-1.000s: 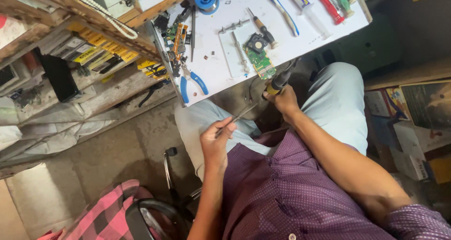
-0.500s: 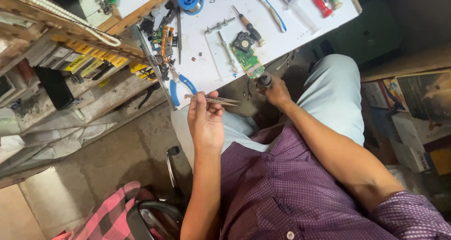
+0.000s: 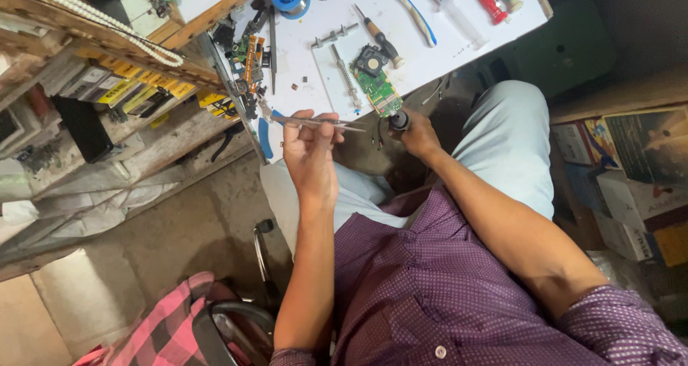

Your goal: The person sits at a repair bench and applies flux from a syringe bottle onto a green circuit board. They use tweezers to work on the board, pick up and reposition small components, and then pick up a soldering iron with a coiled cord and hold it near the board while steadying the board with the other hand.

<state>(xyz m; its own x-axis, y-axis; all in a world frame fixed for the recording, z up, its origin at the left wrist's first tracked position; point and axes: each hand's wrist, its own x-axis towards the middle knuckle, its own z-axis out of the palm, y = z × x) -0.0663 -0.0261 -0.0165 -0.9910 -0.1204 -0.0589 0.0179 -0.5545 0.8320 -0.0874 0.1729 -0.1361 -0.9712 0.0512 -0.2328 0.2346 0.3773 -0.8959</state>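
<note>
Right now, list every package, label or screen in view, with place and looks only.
Yellow-labelled flat packs: stacked on the left shelf, slim, dark with yellow strips.
Printed cardboard boxes: piled at far right, rectangular, dark, white and orange.
Dark flat panel: leaning on the left shelf, black; whether it is a screen is unclear.

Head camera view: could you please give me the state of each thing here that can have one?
Left hand: raised, pinching tweezers.
Tweezers: held level, tips pointing at the circuit board.
Right hand: gripping a dark tool handle at the table edge.
Green circuit board: bare, lying flat on the white table.
Blue-handled pliers: lying at the table edge.
</note>
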